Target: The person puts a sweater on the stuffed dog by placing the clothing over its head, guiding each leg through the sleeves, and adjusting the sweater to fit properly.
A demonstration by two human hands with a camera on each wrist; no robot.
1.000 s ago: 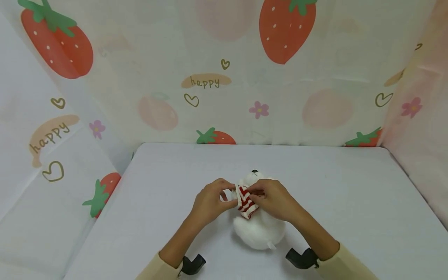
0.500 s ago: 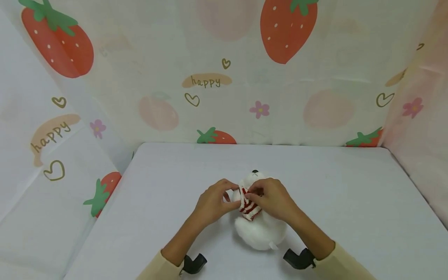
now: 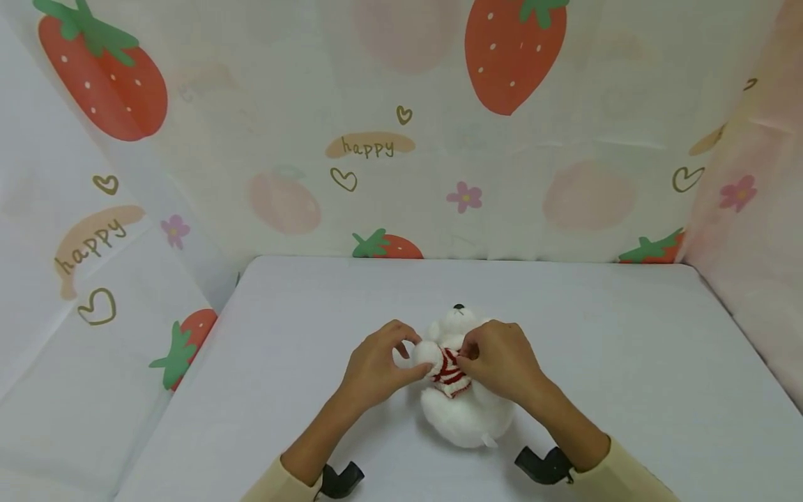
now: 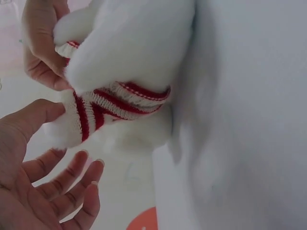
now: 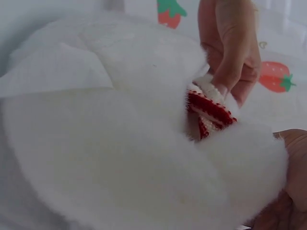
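A white plush bear (image 3: 467, 418) lies on the table with its black nose toward the far side. Round its upper body is a red-and-white striped knitted sweater (image 3: 452, 380). My left hand (image 3: 376, 369) holds the bear's round paw (image 3: 427, 353) between thumb and index finger, just beyond the sleeve cuff. The other fingers (image 4: 72, 191) of that hand spread loosely in the left wrist view. With curled fingers, my right hand (image 3: 505, 359) pinches the sweater at the bear's chest. Its fingertips are partly hidden by the plush in the right wrist view.
The white table (image 3: 301, 307) has a cloth backdrop (image 3: 514, 153) printed with strawberries along its back and sides. A small white tag (image 3: 489, 440) sticks out at the bear's near end. Black wrist mounts (image 3: 341, 481) sit below both forearms.
The sleeve has slid toward the bear's body, and the white paw now shows beyond the cuff. My left hand has shifted from the cuff to the paw; my right has moved slightly right.
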